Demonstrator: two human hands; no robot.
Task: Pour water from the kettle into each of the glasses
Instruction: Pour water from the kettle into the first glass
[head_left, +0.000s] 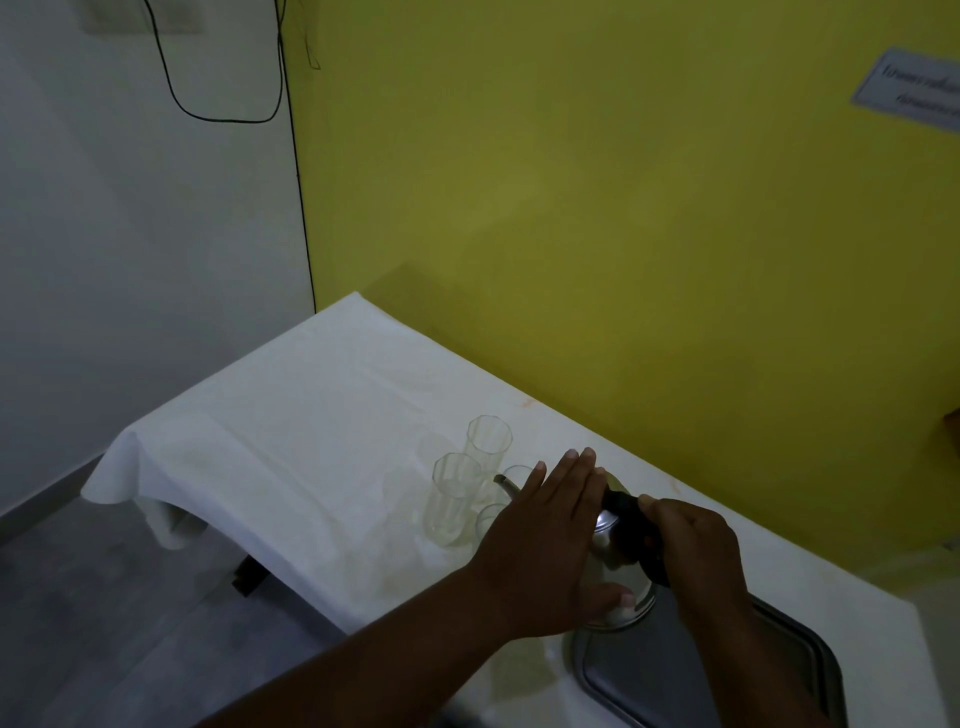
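Observation:
A shiny metal kettle (621, 566) with a black handle stands on the white-clothed table (291, 415), its thin spout (506, 484) pointing left toward the glasses. My right hand (696, 551) grips the black handle. My left hand (550, 540) lies flat with straight fingers against the kettle's near side and lid, hiding much of it. Several clear glasses stand left of the kettle: a tall one at the back (488, 441), another in front of it (454, 496), and two more (516, 474) (488, 517) partly hidden behind my left hand.
A metal tray (810, 670) lies at the near right edge of the table. A yellow wall runs behind the table, and a white wall with hanging black cables (280, 93) is at the left. Grey floor shows below the table's left edge.

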